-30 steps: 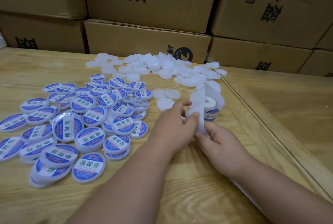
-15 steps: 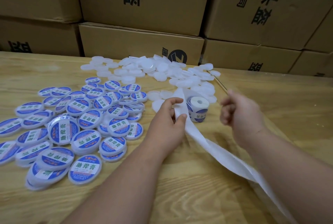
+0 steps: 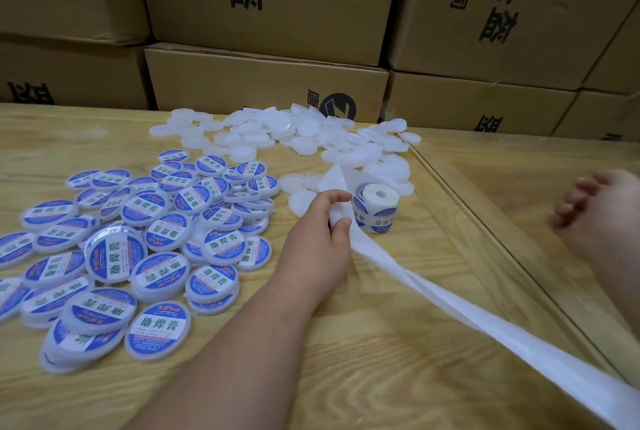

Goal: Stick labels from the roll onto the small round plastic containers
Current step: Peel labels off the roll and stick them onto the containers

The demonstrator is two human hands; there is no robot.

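Beside the label roll (image 3: 375,206), left hand (image 3: 320,239) pinches backing strip (image 3: 450,305); right hand (image 3: 602,218) (blurred) loosely curled, empty.

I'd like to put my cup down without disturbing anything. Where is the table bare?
Bare wood lies near you, between the left hand and the white strip, and on the right beyond the table seam. The labelled containers crowd the left, the plain white ones the back by the boxes.

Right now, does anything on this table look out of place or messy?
Only the empty backing strip: it trails loose from the label roll through the left hand and off the near table edge. Nothing looks spilled or damaged.
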